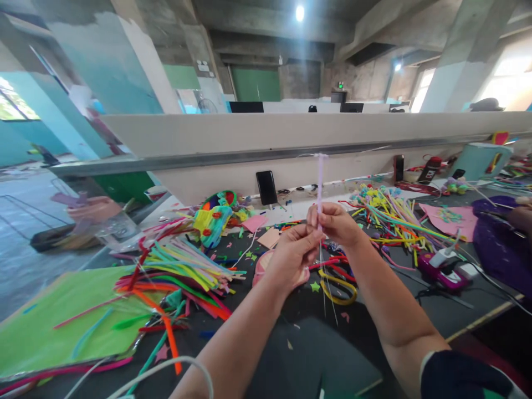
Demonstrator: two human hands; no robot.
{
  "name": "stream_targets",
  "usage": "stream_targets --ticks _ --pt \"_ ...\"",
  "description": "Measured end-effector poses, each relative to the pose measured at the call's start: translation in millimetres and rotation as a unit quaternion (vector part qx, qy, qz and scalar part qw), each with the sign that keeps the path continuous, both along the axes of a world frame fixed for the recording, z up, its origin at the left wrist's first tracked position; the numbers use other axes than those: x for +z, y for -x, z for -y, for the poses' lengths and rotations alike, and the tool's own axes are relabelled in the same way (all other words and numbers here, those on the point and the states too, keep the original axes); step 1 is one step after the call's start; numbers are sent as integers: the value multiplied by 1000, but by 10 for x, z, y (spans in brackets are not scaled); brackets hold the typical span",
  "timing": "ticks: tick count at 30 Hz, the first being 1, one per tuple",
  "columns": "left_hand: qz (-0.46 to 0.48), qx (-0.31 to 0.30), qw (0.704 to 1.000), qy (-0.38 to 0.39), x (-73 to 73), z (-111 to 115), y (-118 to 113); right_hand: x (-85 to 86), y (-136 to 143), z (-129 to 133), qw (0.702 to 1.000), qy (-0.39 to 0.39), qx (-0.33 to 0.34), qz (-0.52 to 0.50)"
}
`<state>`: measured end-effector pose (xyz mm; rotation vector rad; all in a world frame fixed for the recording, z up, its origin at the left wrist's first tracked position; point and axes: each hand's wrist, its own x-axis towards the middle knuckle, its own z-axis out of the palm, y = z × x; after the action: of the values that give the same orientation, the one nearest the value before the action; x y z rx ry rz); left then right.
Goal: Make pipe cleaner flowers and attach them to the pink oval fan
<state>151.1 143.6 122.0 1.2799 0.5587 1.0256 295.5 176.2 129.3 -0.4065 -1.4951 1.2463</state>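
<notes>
A lilac pipe cleaner (320,185) stands upright in front of me, with a short bent piece across its top. My right hand (339,223) pinches its lower part between thumb and fingers. Just below and touching it, my left hand (294,248) is closed around the bottom end. Thin bare wires (325,288) hang down beneath my fingers. Under the hands lie a pink object (262,266), partly covered by my left hand, a yellow-handled tool (338,293) that may be scissors, and a small green star (315,286).
Bundles of coloured pipe cleaners lie left (183,260) and right (390,208). A black phone (266,187) leans on the partition (216,180). A green sheet (75,316) covers the left side. Farther right are a purple charger (443,271), a kettle (477,160) and another person's hand (521,216).
</notes>
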Motion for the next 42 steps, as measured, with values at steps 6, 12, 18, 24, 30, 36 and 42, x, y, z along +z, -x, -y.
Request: stream_targets --ticks 6,12,18,24,30,36,42 --pt "-306 296 846 -321 -12 -207 162 18 130 -31 947 4 -266 178" --pt "-218 200 927 -233 55 -149 168 57 126 36 968 17 -226 110" --pt "-5 -96 995 30 158 -11 175 56 77 99 997 5 -77 -17" --pt "21 -99 993 55 150 76 105 68 116 130 996 0 -91 -20" --pt "-191 226 931 -215 131 -121 194 71 150 31 978 40 -198 56" --pt "-190 193 940 -209 126 -87 183 83 117 53 982 0 -176 75" --pt "21 -109 994 21 135 75 142 75 123 159 995 -27 -96 -20"
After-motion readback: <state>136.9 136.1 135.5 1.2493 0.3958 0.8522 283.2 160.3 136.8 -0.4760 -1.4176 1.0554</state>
